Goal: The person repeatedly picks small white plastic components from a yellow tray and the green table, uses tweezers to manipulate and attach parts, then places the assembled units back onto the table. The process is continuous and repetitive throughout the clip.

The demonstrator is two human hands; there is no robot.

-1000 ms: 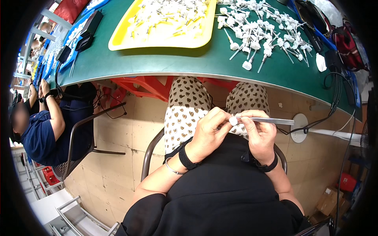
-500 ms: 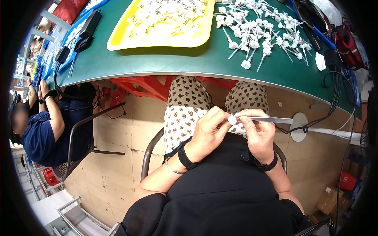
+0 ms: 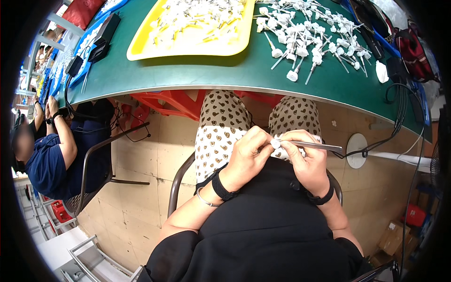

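Above my lap, my left hand [image 3: 251, 152] is closed, pinching a small round white plastic part [image 3: 276, 143] between thumb and fingertips. My right hand [image 3: 307, 162] is closed around slim silver metal tweezers [image 3: 319, 146], whose blunt end sticks out to the right. The tips of the tweezers are hidden by my right fingers, close against the white part. Both hands meet at that part. On the table, many similar-looking white plastic pieces with thin stems lie in a loose pile [image 3: 300, 40].
A yellow tray [image 3: 188, 52] full of small white parts stands on the green table [image 3: 108, 80]. Black cables [image 3: 399, 108] hang over the table's right edge. At left, a person in dark blue [image 3: 51, 160] sits on a chair. A red stool [image 3: 174, 101] is under the table.
The tweezers have tilted, their outer end now lower and a little further left. My right fingers have shifted slightly around them. My left hand keeps its pinch on the white part.
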